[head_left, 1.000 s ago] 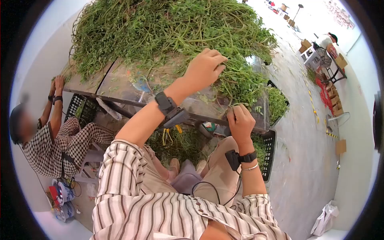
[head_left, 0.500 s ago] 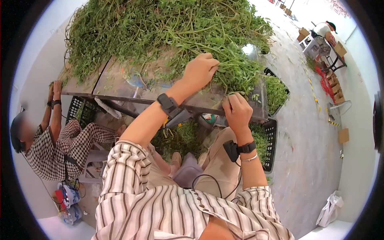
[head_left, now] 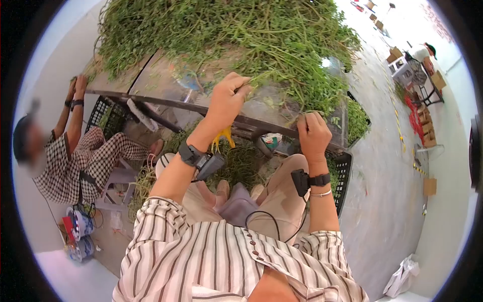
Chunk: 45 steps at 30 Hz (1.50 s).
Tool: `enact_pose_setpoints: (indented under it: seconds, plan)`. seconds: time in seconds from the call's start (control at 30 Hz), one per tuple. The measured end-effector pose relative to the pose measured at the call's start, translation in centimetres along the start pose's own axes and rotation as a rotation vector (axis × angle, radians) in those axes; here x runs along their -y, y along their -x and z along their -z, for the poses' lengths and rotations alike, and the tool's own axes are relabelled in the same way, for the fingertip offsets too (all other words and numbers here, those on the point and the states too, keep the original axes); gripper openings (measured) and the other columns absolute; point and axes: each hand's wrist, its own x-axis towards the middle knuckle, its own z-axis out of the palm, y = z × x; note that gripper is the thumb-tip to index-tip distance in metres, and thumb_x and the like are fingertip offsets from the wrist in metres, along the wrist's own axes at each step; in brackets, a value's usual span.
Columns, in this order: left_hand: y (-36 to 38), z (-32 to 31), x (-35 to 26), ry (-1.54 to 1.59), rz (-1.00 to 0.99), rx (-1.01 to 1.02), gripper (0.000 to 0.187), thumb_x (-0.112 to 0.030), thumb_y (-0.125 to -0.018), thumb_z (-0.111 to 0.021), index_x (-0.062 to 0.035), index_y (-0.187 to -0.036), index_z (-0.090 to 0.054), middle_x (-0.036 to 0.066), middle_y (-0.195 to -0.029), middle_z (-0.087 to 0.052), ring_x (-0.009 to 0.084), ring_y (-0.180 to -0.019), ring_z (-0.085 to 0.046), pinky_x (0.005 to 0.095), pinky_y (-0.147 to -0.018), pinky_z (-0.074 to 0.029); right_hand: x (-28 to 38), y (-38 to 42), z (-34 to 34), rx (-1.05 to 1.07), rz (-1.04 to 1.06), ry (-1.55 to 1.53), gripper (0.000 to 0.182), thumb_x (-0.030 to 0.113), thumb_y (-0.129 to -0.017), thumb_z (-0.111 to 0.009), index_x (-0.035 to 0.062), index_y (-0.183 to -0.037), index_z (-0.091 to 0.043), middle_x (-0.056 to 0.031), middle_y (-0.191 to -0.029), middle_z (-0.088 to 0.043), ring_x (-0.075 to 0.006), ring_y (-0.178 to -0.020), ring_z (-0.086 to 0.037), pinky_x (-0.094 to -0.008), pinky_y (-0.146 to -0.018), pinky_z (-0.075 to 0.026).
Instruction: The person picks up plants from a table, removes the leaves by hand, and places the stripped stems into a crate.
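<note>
A large heap of green leafy stems covers the back of the table. My left hand is above the table's front edge, its fingers pinched on a green stem that runs toward the heap. Farther right, my right hand is closed at the table's edge, beside the front of the heap. Whatever its fingertips hold is too small to make out. Both wrists carry black straps with small devices.
A co-worker in checked clothes sits at the left, hands at the table edge. Black crates stand below the table on both sides. Another person sits far right, near cardboard boxes.
My left hand has moved left, away from the heap, with a stem at its fingertips. My right hand remains near the table edge. The whole view has shifted slightly.
</note>
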Motion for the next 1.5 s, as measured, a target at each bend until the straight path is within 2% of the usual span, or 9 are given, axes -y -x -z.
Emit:
enact_pose_setpoints:
  seconds: [0.27,0.43,0.57,0.73,0.97,1.03,1.13,1.27,1.5]
  plan:
    - [3.7,1.9,-0.1,0.13,0.093,0.011,0.021,-0.016,-0.085,-0.063,0.0036,-0.095,-0.062,0.002,-0.079,-0.051,0.012,-0.073,-0.047,0.0265,-0.066,-0.037,0.1,0.1,0.4,0.025,-0.017,0.013,0.009,0.01,-0.08,-0.06,0.0041,-0.075,-0.056,-0.0087,-0.074,-0.057,-0.0281,-0.063,-0.055,-0.0332,-0.054,-0.045]
    - [6.7,1.9,-0.7,0.408,0.33,0.014,0.02,-0.017,-0.086,-0.062,0.0006,-0.094,-0.065,0.0,-0.077,-0.049,0.0083,-0.068,-0.044,0.0257,-0.059,-0.035,0.2,-0.2,0.5,0.062,-0.07,-0.035,0.01,0.01,-0.081,-0.059,0.0029,-0.075,-0.056,-0.0099,-0.074,-0.056,-0.0293,-0.062,-0.054,-0.033,-0.055,-0.045]
    - [8.2,2.0,-2.0,0.453,0.353,-0.025,0.02,-0.023,-0.088,-0.063,-0.0037,-0.09,-0.068,-0.005,-0.069,-0.049,0.0034,-0.058,-0.042,0.0216,-0.051,-0.031,0.0,-0.3,0.7,0.07,-0.143,-0.169,0.012,0.011,-0.084,-0.058,0.0007,-0.077,-0.058,-0.0112,-0.073,-0.056,-0.0289,-0.061,-0.052,-0.0332,-0.056,-0.043]
    - [10.0,2.6,-2.0,0.37,0.316,-0.086,0.02,-0.022,-0.087,-0.064,-0.0038,-0.092,-0.069,-0.006,-0.07,-0.048,0.0027,-0.058,-0.04,0.0209,-0.051,-0.03,1.3,-0.7,1.6,0.116,-0.43,-0.319,0.016,0.013,-0.087,-0.057,-0.0032,-0.083,-0.058,-0.0105,-0.074,-0.055,-0.0202,-0.065,-0.052,-0.0306,-0.063,-0.042]
    - [12.2,3.5,-2.6,0.403,0.344,-0.075,0.019,-0.018,-0.087,-0.062,-0.0018,-0.094,-0.069,-0.002,-0.08,-0.055,0.0057,-0.063,-0.044,0.0223,-0.055,-0.035,6.9,-1.6,2.3,0.139,-0.292,-0.5,0.015,0.01,-0.086,-0.059,-0.0028,-0.093,-0.062,-0.0046,-0.076,-0.056,-0.0122,-0.066,-0.049,-0.0249,-0.062,-0.041]
    - [12.9,3.2,-2.7,0.6,0.544,-0.029,0.019,-0.019,-0.089,-0.061,-0.0034,-0.094,-0.069,-0.002,-0.076,-0.056,0.0046,-0.062,-0.044,0.0212,-0.056,-0.035,8.9,-1.6,2.4,0.356,-0.469,-0.77,0.017,0.007,-0.085,-0.06,-0.0007,-0.099,-0.064,0.0003,-0.077,-0.055,-0.0065,-0.066,-0.046,-0.0214,-0.059,-0.04]
    - [13.3,3.0,-3.4,0.711,0.624,-0.032,0.02,-0.022,-0.086,-0.066,-0.0034,-0.093,-0.067,-0.007,-0.068,-0.05,0.0033,-0.056,-0.04,0.0206,-0.052,-0.033,11.1,-1.0,2.0,0.429,-0.422,-0.899,0.021,0.005,-0.085,-0.06,0.0008,-0.105,-0.063,0.0027,-0.075,-0.054,-0.0038,-0.064,-0.045,-0.0191,-0.056,-0.038]
    - [14.0,3.1,-3.5,0.866,0.683,0.005,0.019,-0.02,-0.087,-0.064,-0.0025,-0.094,-0.063,-0.007,-0.07,-0.051,0.0035,-0.055,-0.038,0.0208,-0.052,-0.033,11.7,-0.4,2.0,0.472,-0.438,-0.878,0.023,0.008,-0.086,-0.061,0.001,-0.107,-0.062,0.0027,-0.072,-0.054,-0.0036,-0.061,-0.044,-0.0194,-0.055,-0.037]
    - [14.8,2.7,-2.8,1.218,0.745,0.076,0.017,-0.018,-0.089,-0.061,-0.0022,-0.096,-0.06,-0.006,-0.074,-0.049,0.003,-0.056,-0.038,0.0193,-0.05,-0.032,11.9,0.2,1.9,0.563,-0.639,-1.283,0.019,0.013,-0.092,-0.055,-0.0017,-0.102,-0.061,0.0011,-0.07,-0.054,-0.0021,-0.055,-0.04,-0.019,-0.047,-0.031]
